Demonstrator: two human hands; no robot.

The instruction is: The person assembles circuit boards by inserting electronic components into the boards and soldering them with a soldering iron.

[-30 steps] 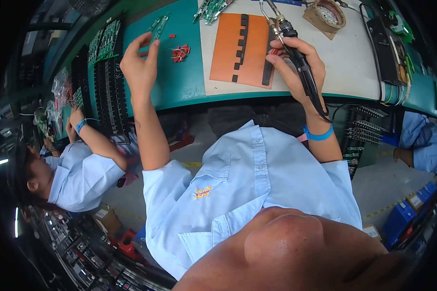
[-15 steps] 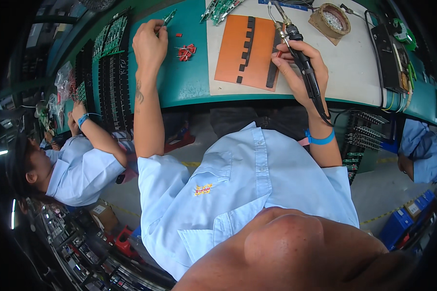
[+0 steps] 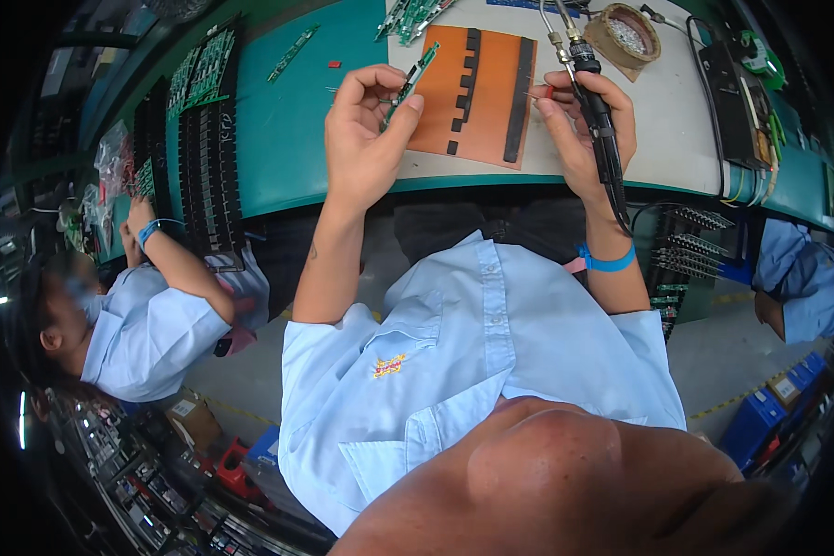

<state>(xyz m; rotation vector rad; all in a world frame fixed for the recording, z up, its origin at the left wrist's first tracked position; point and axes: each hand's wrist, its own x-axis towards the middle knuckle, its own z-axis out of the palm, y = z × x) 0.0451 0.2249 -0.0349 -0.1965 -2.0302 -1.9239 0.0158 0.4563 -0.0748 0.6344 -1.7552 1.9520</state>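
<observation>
My left hand [image 3: 366, 130] pinches a narrow green circuit board [image 3: 418, 72] between thumb and fingers, tilted over the left edge of an orange plate [image 3: 493, 102]. In my right hand [image 3: 591, 116] lies a black soldering iron [image 3: 602, 134], a thin metal tube beside it; its tip is beyond the top of the picture. The thumb and fingertip of that same hand also pinch a small red part [image 3: 549, 94], just right of the plate. Another narrow green board [image 3: 293, 53] lies on the teal mat, near a loose red piece [image 3: 334, 64].
More green boards [image 3: 415, 20] lie past the plate. A round brown holder [image 3: 623, 35] with silvery filling stands at the far right, near a black box [image 3: 743, 102]. Black racks [image 3: 208, 167] with boards line the left, where a co-worker [image 3: 162, 315] sits.
My left hand has moved right, from the teal mat to the orange plate, with a green board in it. My right hand stays nearly in place. The red pile is now hidden behind my left hand.
</observation>
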